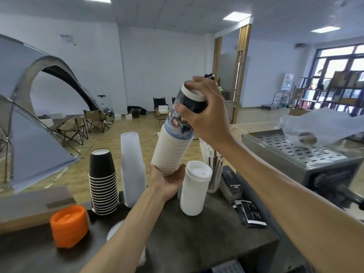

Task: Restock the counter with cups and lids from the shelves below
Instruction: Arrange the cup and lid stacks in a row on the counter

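Observation:
A tall stack of printed paper cups, upside down and tilted, hangs above the dark counter. My left hand cups its lower end from below. My right hand grips its upper end, fingers wrapped round the dark printed top cup. On the counter stand a stack of black cups, a stack of clear plastic cups, a stack of white lids and a stack of orange lids.
A glass of wrapped straws and a pile of black cards sit behind the white lids. A steel coffee machine fills the right side. A wooden box lies at the left. Tents and folding chairs stand beyond the counter.

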`<control>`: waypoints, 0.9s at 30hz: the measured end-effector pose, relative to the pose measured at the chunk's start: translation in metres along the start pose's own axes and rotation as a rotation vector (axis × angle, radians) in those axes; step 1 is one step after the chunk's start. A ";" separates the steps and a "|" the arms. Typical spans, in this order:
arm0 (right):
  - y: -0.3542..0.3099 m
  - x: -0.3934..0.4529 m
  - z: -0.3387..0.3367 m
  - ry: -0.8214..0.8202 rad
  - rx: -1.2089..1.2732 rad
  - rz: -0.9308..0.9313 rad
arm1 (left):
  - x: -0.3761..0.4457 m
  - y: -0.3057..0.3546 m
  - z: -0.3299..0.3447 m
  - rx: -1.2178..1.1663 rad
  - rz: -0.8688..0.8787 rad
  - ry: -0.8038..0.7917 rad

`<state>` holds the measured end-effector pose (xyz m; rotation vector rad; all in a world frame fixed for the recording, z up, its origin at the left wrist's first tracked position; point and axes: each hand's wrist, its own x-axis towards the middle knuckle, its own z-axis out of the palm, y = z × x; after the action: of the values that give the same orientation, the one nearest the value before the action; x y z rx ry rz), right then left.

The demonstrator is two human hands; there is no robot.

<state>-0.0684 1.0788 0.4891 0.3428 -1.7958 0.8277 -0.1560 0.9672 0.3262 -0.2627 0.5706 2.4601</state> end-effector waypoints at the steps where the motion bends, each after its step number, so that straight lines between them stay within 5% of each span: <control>1: 0.002 0.004 0.007 -0.016 -0.004 -0.002 | 0.004 0.004 -0.001 0.013 -0.013 0.013; 27: 0.084 0.031 0.141 -0.351 -0.130 0.175 | 0.049 0.034 -0.058 0.381 -0.175 0.191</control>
<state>-0.2300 1.0484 0.4603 0.2596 -2.2215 0.8026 -0.2127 0.9404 0.2707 -0.3762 1.0358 2.1199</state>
